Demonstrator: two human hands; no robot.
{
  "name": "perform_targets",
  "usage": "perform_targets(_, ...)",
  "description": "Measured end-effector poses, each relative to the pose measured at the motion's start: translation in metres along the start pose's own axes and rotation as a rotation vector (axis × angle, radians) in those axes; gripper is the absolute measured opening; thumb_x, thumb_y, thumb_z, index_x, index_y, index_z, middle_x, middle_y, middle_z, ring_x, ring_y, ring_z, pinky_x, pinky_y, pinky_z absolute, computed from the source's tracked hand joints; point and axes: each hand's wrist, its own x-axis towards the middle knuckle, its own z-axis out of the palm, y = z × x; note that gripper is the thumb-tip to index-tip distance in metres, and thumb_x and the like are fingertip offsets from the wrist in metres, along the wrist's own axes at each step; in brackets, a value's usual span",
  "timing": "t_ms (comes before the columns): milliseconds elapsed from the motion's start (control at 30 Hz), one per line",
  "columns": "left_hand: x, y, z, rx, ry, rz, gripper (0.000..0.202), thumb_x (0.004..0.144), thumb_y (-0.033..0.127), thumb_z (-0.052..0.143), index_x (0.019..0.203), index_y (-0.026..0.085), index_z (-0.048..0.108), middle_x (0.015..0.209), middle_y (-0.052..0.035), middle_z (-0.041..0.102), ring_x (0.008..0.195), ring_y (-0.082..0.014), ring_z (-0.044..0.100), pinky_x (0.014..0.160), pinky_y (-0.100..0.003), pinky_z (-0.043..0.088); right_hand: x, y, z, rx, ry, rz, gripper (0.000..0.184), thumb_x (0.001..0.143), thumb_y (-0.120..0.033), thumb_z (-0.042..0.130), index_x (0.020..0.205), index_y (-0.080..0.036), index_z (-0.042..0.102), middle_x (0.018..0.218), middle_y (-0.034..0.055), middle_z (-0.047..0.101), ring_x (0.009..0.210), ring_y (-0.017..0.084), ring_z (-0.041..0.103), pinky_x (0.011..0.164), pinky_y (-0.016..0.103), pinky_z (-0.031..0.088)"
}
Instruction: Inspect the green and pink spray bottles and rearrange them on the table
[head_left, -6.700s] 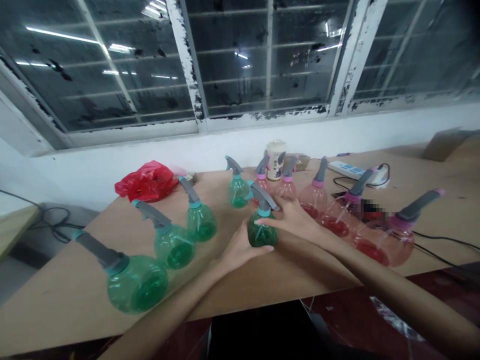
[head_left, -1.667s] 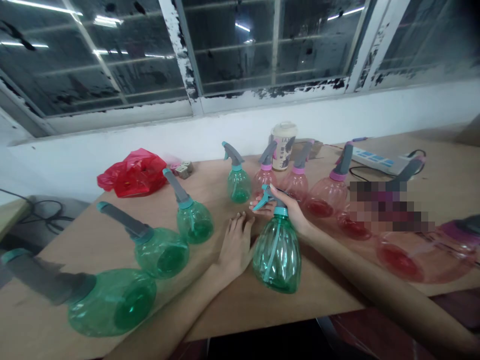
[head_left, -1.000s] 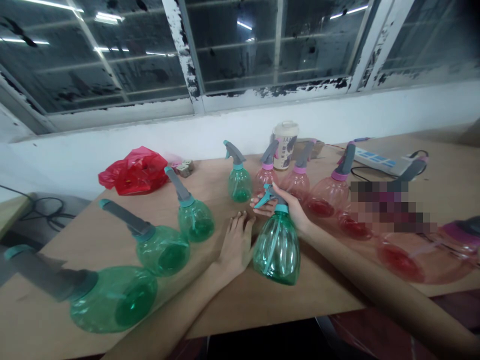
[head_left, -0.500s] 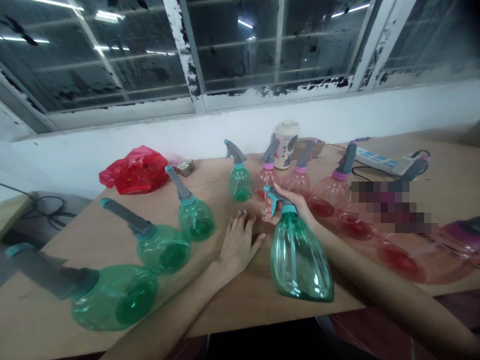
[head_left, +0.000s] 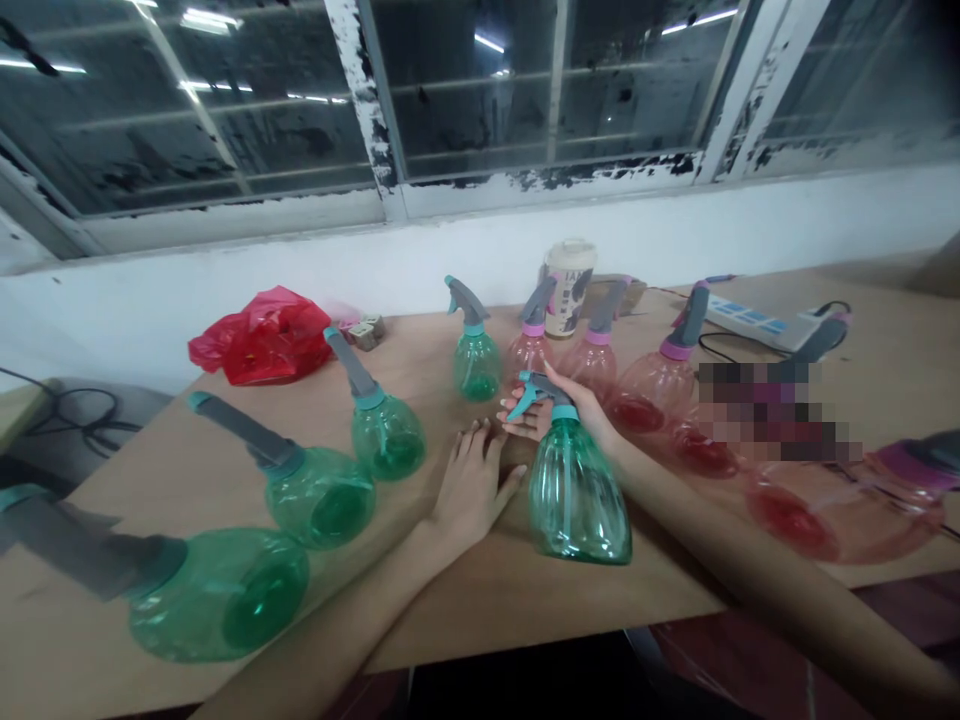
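Observation:
My right hand [head_left: 577,402] is around the grey and teal head of a clear green spray bottle [head_left: 577,490], its fingers reaching out past the trigger. The bottle is close to the table's front edge; I cannot tell whether its base touches the wood. My left hand [head_left: 472,478] lies flat on the tabletop, fingers spread, holding nothing. Left of it, green spray bottles [head_left: 388,437] stand in a row, with another green spray bottle [head_left: 477,365] behind. Pink spray bottles [head_left: 654,388] line the right side, partly hidden by my right hand and arm.
A red plastic bag [head_left: 262,340] lies at the back left, beside small grey blocks [head_left: 367,332]. A printed paper cup [head_left: 571,290] stands near the wall. Toward the back right is a white power strip [head_left: 750,318] with cables. The wooden table [head_left: 480,610] ends at its front edge.
The green spray bottle has moved slightly left and away from me, and looks lower. My right-hand fingers have stretched out more around its head. My left hand stays flat.

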Motion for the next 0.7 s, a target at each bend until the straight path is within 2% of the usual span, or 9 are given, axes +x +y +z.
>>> perform_targets(500,-0.001,0.000,0.000,0.010,0.017,0.018,0.045,0.091,0.038,0.043,0.126,0.010,0.044,0.135,-0.0192,0.044,0.128,-0.0314,0.037,0.102,-0.051,0.033,-0.001,-0.002,0.000,0.017,-0.023,-0.015,0.035,0.086,-0.049,0.046,0.083,-0.017,0.062,0.074,0.0078,0.069,0.084,0.023,0.068,0.078,0.039,0.053)
perform_targets(600,-0.001,0.000,0.000,0.001,0.036,0.025,0.043,0.091,0.038,0.043,0.125,0.012,0.044,0.134,-0.0181,0.045,0.128,-0.0310,0.038,0.102,-0.052,0.034,-0.003,-0.002,0.004,0.014,-0.027,-0.027,0.032,0.085,-0.047,0.050,0.081,-0.017,0.062,0.070,0.0064,0.067,0.078,0.022,0.067,0.075,0.038,0.054)
perform_targets(700,-0.001,-0.001,0.002,0.010,0.019,0.008,0.044,0.091,0.039,0.042,0.126,0.011,0.044,0.135,-0.0193,0.044,0.129,-0.0319,0.037,0.102,-0.053,0.034,-0.010,-0.004,0.013,0.001,0.019,-0.123,0.021,0.081,-0.039,0.058,0.080,-0.018,0.061,0.065,0.0008,0.063,0.064,0.018,0.064,0.070,0.035,0.054)
